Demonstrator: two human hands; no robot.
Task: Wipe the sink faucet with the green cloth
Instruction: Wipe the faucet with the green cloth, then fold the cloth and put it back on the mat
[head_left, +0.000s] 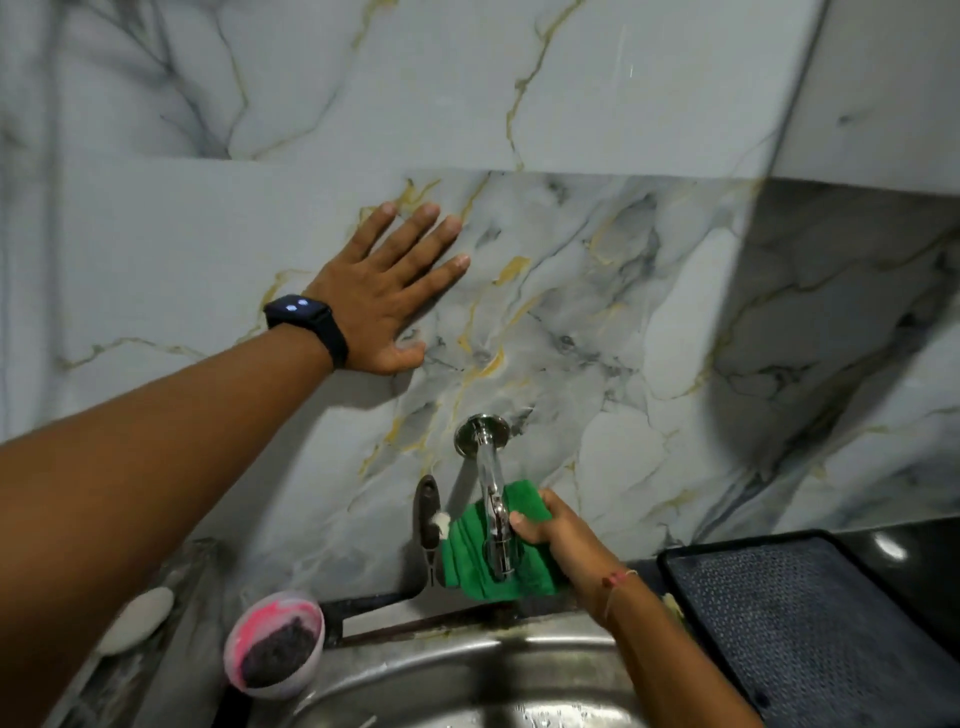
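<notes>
A chrome faucet (491, 470) juts from the marble wall above the steel sink (457, 670). The green cloth (470, 556) is wrapped behind and around the faucet's lower part. My right hand (558, 530) grips the cloth against the faucet from the right, thumb pressed on the metal. My left hand (384, 296), with a black smartwatch on the wrist, lies flat on the wall tiles up and to the left of the faucet, fingers spread, holding nothing.
A dark-handled tool (428, 525) hangs on the wall just left of the cloth. A pink bowl with a dark scrubber (275, 642) sits at the sink's left rim, a white soap bar (137, 618) further left. A dark textured mat (810, 618) lies on the right counter.
</notes>
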